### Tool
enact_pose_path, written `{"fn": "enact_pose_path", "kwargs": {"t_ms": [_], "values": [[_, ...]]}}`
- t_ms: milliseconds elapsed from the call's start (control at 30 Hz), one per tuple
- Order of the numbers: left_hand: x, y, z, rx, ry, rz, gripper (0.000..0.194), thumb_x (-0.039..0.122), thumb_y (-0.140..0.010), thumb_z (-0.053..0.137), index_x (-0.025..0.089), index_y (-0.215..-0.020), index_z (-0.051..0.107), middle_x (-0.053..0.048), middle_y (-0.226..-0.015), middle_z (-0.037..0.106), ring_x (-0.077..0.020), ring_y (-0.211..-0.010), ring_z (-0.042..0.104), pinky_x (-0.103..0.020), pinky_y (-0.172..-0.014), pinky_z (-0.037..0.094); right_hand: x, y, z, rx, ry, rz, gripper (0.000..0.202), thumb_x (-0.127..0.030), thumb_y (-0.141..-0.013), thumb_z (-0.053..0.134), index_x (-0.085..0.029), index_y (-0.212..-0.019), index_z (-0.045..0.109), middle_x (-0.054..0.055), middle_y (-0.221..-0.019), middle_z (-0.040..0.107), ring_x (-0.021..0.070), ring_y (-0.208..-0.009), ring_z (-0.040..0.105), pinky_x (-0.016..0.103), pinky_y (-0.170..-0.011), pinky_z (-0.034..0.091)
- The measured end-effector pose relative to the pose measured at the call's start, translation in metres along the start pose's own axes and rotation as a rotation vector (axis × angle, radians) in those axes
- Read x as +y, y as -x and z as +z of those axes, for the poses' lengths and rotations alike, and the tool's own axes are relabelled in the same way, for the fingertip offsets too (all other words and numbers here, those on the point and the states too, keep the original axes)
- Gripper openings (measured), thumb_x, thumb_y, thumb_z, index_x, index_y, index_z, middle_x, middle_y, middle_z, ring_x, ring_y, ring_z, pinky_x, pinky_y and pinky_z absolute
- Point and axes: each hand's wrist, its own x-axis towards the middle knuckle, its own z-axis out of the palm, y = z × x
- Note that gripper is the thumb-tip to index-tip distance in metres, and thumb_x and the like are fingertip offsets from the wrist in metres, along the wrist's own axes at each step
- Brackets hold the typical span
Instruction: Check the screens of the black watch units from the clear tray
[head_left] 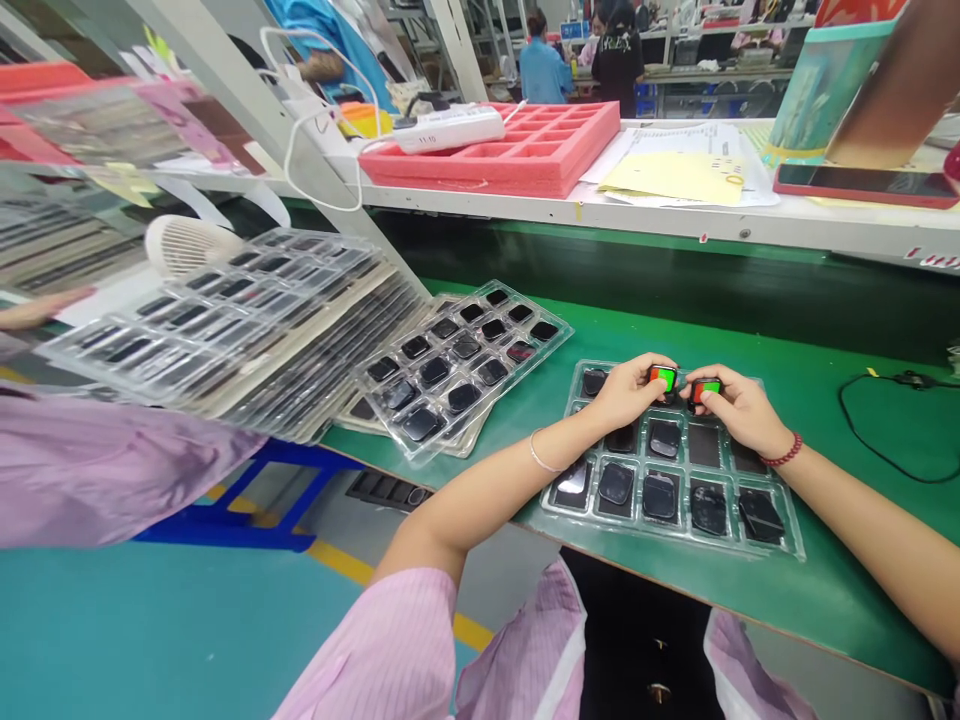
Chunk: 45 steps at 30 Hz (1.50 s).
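Supporting tray [675, 531]: green workshop tabletop [806, 400]

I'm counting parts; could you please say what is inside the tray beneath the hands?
Dark squarish pieces fill the tray's front row; the left hand and the right hand partly hide its back row.

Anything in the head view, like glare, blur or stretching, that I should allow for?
Head view: lit screens in the left hand and right hand show bright, with colours distinct; white glare on a dark screen at the tray's near-left corner; tray stack at left looks stretched and slanted; background people look soft.
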Motion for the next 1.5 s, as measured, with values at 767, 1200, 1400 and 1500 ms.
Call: {"fn": "enact_pose_path", "kwargs": {"t_ms": [767,1200,1400,1500], "values": [[0.0,0.0012,-0.0001,-0.033,-0.004,-0.003,0.041,0.011,-0.074,0.058,0.012,-0.115,0.057,-0.009,-0.105,0.063,-0.0138,-0.082,0.064,-0.027,-0.079,0.054,0.0098,-0.0003,-0.0004,-0.041,-0.007,-0.041,0.037,-0.017,-0.081,0.056,-0.018,-0.118,0.055,0.007,-0.102,0.067,0.0157,-0.076,0.065,0.032,-0.073,0.056],[0.0014,0.0033,0.0009,-0.091,0.02,-0.02,0.052,0.009,-0.078,0.053,0.012,-0.13,0.052,-0.011,-0.112,0.064,-0.0144,-0.084,0.067,-0.029,-0.085,0.054,0.0087,0.0019,-0.0016,-0.027,0.091,-0.059,0.032,-0.024,-0.086,0.059,-0.019,-0.118,0.055,0.007,-0.098,0.068,0.0202,-0.087,0.065,0.033,-0.075,0.054],[0.0018,0.0026,0.0019,-0.086,0.052,-0.056,0.049,0.008,-0.08,0.051,0.011,-0.129,0.053,-0.012,-0.112,0.064,-0.0136,-0.083,0.068,-0.029,-0.087,0.055,0.0107,0.0022,-0.0027,-0.037,0.087,-0.055,0.03,-0.024,-0.088,0.058,-0.019,-0.117,0.054,0.006,-0.096,0.067,0.0191,-0.086,0.064,0.032,-0.075,0.052],[0.003,0.0029,0.0017,-0.089,0.051,-0.054,0.046,0.01,-0.083,0.052,0.01,-0.129,0.053,-0.012,-0.113,0.064,-0.014,-0.084,0.068,-0.028,-0.084,0.055,0.0095,0.0028,-0.003,-0.032,0.096,-0.051,0.027,-0.025,-0.089,0.058,-0.018,-0.115,0.056,0.006,-0.094,0.067,0.0184,-0.084,0.064,0.032,-0.076,0.051]]}}
